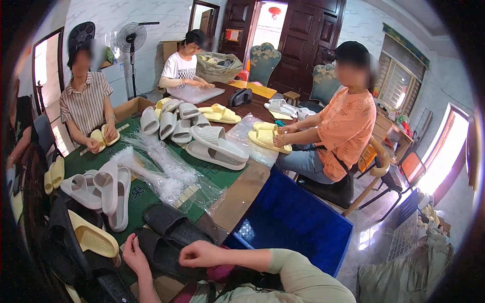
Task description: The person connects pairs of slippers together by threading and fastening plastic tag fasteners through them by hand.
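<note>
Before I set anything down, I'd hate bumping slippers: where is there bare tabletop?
The brown strip between the clear bags and the blue bin looks bare. So does a small green patch between the grey slippers and black slippers. Slippers crowd mid-table and the near left corner.

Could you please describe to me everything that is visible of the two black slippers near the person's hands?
The two black slippers look like matt foam or rubber, each with one broad strap and an open back. They lie side by side, apparently soles down, by the near edge of the green table top. The left hand is beside the nearer one; the right hand partly hides it. Contact is unclear.
</note>
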{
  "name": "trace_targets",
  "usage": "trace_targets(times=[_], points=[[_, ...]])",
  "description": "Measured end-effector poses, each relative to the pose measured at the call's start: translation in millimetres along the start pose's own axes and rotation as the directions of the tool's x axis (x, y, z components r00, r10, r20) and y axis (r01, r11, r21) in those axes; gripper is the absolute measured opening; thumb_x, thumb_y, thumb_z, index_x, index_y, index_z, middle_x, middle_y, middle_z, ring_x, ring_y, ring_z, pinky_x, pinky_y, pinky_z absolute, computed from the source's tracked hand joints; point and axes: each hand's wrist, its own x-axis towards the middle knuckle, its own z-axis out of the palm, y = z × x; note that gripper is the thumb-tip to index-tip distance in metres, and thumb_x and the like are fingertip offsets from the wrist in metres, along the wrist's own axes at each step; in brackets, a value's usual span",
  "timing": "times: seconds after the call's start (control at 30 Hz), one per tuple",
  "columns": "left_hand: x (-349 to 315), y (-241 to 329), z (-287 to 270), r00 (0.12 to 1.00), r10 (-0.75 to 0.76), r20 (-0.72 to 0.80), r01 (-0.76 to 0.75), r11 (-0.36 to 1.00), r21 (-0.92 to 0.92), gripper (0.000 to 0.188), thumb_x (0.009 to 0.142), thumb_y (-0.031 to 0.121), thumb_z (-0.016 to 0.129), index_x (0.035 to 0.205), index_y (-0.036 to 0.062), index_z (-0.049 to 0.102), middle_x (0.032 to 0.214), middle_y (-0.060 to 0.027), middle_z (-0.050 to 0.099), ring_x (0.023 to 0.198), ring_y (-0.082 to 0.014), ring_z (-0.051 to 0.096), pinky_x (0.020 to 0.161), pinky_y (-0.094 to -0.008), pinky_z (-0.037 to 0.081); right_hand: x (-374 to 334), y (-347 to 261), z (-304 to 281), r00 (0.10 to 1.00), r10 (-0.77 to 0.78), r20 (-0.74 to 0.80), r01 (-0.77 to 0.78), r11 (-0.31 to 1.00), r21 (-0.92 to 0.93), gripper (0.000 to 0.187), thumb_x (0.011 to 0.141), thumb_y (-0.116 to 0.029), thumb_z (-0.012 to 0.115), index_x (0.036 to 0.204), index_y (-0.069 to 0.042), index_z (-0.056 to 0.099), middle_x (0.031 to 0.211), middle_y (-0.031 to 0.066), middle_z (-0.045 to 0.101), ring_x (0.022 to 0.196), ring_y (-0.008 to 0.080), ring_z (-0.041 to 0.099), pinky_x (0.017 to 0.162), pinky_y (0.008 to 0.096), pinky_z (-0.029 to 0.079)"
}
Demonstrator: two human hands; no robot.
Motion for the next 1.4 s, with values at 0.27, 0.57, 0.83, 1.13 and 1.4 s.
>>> trace_targets(times=[0.27,0.57,0.83,1.13,1.4], points=[[3,-10,0,0.995,0.08,-0.054,-0.078,0.996,0.04,0.02,0.092,0.009,0.056,0.106,-0.0027,0.065,0.1,-0.0164,0.068,0.089,-0.0295,0.065,0.078,-0.0364,0.049,-106,1,-98,0.915,0.233,-0.33,-0.258,0.965,-0.035,0.017,0.085,-0.02,0.069,0.09,-0.004,0.069,0.076,0.0034,0.067,0.069,0.0081,0.059,0.065,0.0265,0.048],[2,4,7,0.993,0.117,-0.023,-0.113,0.986,0.121,0.02,0.092,0.011,0.057,0.105,-0.0006,0.066,0.1,-0.0156,0.068,0.09,-0.0296,0.065,0.08,-0.0363,0.05,-93,18,-88,0.785,0.089,-0.614,0.298,0.813,0.5,0.012,0.091,-0.016,0.064,0.091,-0.004,0.065,0.094,0.0055,0.067,0.068,0.0072,0.057,0.06,0.0218,0.045],[2,21,-1,0.939,0.308,-0.155,-0.274,0.939,0.206,0.016,0.084,0.008,0.059,0.095,0.0071,0.07,0.09,-0.0106,0.069,0.084,-0.0305,0.065,0.075,-0.039,0.051,-35,-16,-69,0.894,0.17,-0.415,0.285,0.499,0.818,0.012,0.092,-0.015,0.056,0.084,-0.009,0.051,0.073,0.0069,0.058,0.055,0.0133,0.05,0.045,0.023,0.038],[44,46,22,1.0,0.024,0.004,-0.022,0.947,-0.32,0.02,0.094,0.015,0.054,0.1,-0.0007,0.066,0.079,-0.0077,0.069,0.074,-0.0139,0.065,0.069,-0.0276,0.05,5,47,-36,0.895,0.123,-0.428,-0.214,0.962,-0.171,0.017,0.082,-0.019,0.066,0.08,-0.002,0.064,0.066,0.0089,0.066,0.06,0.0199,0.064,0.059,0.0325,0.051],[24,52,77,0.995,0.1,0.007,-0.098,0.96,0.262,0.018,0.089,0.022,0.058,0.089,0.0057,0.065,0.092,-0.0173,0.058,0.086,-0.0365,0.062,0.075,-0.0444,0.051,59,53,-20,0.916,0.034,-0.4,-0.239,0.847,-0.475,0.022,0.076,-0.024,0.066,0.074,-0.003,0.068,0.07,0.0154,0.067,0.067,0.0335,0.066,0.065,0.0421,0.052]])
